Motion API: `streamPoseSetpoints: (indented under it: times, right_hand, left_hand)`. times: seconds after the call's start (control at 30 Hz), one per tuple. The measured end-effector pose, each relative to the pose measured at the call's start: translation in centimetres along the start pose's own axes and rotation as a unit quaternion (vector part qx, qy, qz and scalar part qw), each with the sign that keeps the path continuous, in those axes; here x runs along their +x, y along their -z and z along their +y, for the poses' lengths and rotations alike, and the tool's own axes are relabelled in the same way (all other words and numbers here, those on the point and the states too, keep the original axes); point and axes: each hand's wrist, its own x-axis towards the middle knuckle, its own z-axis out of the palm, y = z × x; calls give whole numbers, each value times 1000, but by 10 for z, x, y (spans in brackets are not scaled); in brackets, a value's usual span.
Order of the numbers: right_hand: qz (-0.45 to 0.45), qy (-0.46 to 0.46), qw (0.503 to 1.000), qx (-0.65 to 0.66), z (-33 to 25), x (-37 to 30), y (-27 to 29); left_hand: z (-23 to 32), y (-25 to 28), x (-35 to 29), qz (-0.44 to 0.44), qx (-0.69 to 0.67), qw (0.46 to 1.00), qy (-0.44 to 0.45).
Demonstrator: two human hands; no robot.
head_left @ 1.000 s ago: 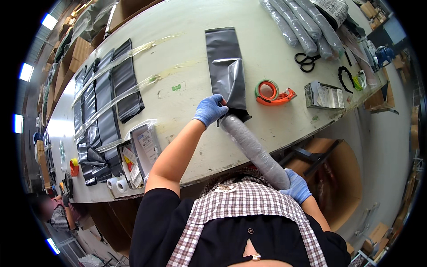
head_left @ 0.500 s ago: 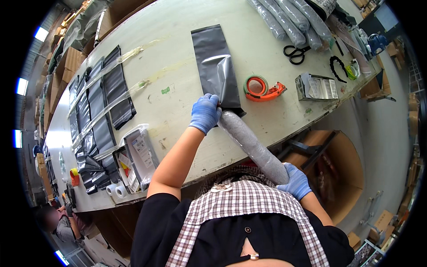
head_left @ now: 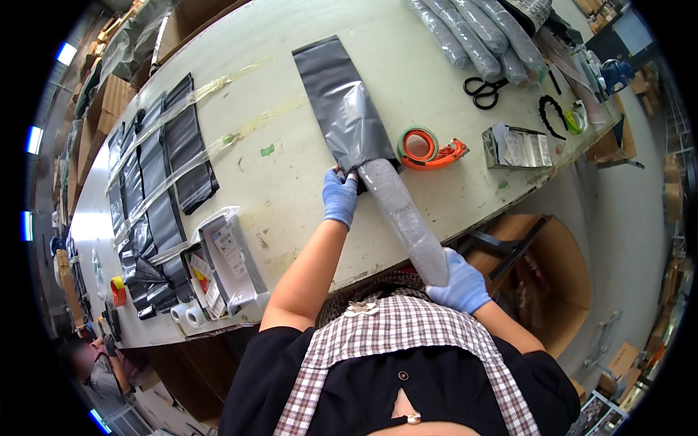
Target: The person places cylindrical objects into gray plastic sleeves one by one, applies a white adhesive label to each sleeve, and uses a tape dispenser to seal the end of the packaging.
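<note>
Hands apart: left hand (head_left: 339, 199) pinching dark bag (head_left: 342, 105) at mouth, right hand (head_left: 462, 283) clasping grey roll (head_left: 403, 216) at its 5-o'clock end | Bag: 12 o'clock of left hand | Step, I judge: sleeving, roll's tip seemingly inside | Next push calls for mouth wide, roll aligned

left hand (head_left: 340, 198) holds grey bag (head_left: 345, 109) | right hand (head_left: 459, 282) grips wrapped roll (head_left: 403, 214), near end | far end at bag mouth

light: bright, white glowing panels (head_left: 33, 140) at far left | shine: table (head_left: 414, 80)'s left end, grey bag (head_left: 352, 109) | dark: under table | edges: bent, black corners | middle: clear
</note>
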Motion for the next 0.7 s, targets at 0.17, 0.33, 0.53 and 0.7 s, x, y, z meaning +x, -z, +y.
streamPoseSetpoints:
  times: [0.17, 0.33, 0.53, 0.7]
  right_hand:
    - [83, 51, 994, -42, -57, 67, -13]
    - [315, 310, 896, 40, -67, 129, -13]
    - [539, 57, 840, 5, 117, 166, 124]
    - [377, -124, 903, -163, 158, 189, 170]
  left_hand:
    - [24, 8, -33, -43, 221, 960, -166]
    - [-30, 88, -47, 40, 178, 972, -150]
    - [26, 72, -91, 17, 124, 992, 19]
    - [38, 43, -76, -37, 236, 971, 0]
